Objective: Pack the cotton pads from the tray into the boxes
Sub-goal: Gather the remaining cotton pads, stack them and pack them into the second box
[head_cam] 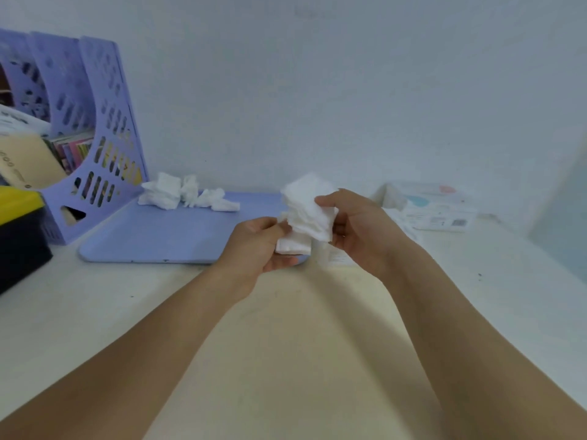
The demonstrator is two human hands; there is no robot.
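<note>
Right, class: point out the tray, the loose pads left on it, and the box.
tray [152, 236], head view, bare middle of its floor.
loose pads [165, 190], head view, biggest clump.
box [441, 208], head view, printed top face.

No text can be read anywhere. The box [440, 206] at the far right of the counter [286, 360] carries printed lines and a small code square, all too blurred to make out.
</note>
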